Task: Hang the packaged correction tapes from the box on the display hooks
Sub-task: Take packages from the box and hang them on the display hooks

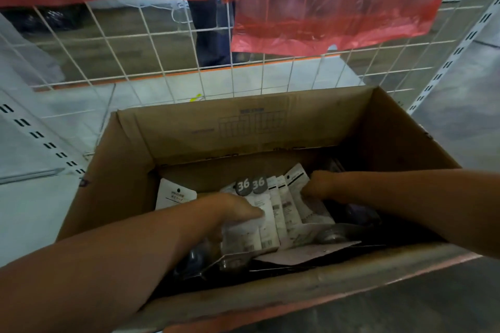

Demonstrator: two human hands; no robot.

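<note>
both my hands are reaching into the open brown cardboard box (189, 143), where the white carded correction tape packs (281, 205) are lying fanned along its floor toward the far wall. my left hand (232, 208) is pressing on the near packs, though i cannot tell whether its fingers are curling round one. my right hand (322, 186) is pinching the rightmost pack's top edge. they look light, thin, stiff-backed, with slick plastic blisters; i'd take them by the card header, near the hang hole. a white wire grid panel (162, 43) is standing beyond.
</note>
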